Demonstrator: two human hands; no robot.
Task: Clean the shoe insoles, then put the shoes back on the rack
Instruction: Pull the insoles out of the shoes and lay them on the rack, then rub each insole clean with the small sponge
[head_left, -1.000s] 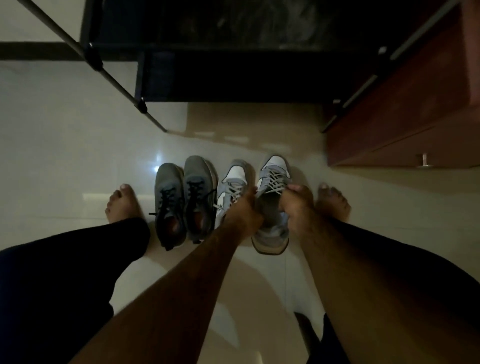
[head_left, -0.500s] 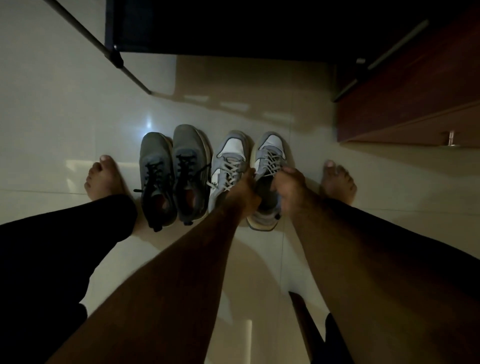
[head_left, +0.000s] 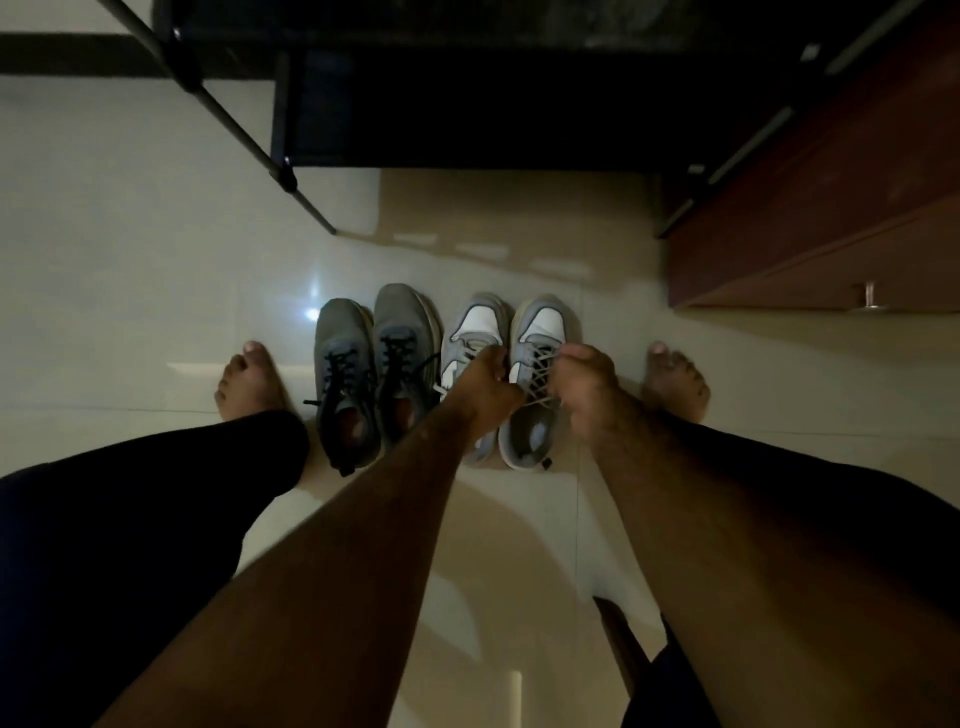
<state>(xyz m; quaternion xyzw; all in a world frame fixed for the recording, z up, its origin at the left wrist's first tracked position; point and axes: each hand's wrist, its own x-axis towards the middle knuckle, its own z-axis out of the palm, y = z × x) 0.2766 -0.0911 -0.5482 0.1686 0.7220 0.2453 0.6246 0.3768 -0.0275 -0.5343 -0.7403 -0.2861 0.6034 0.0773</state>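
Observation:
Two pairs of shoes stand side by side on the pale tiled floor. The dark grey pair with black laces (head_left: 371, 364) is on the left. The grey-and-white pair is on the right: its left shoe (head_left: 470, 332) and its right shoe (head_left: 537, 332). My left hand (head_left: 485, 387) and my right hand (head_left: 584, 387) are both curled at the laces and opening of the right grey-and-white shoe, one on each side. What the fingers grip is hidden by the hands. The black shoe rack (head_left: 283, 156) stands beyond the shoes.
My bare feet flank the shoes, the left foot (head_left: 247, 382) and the right foot (head_left: 675, 384). A brown wooden cabinet (head_left: 810, 234) with a metal knob is at the right. A dark object (head_left: 621, 644) lies on the floor near my right leg.
The right grey-and-white shoe was tilted with its heel raised; now it sits flat on the floor beside its mate. Both hands stay at its opening. The camera view shifted.

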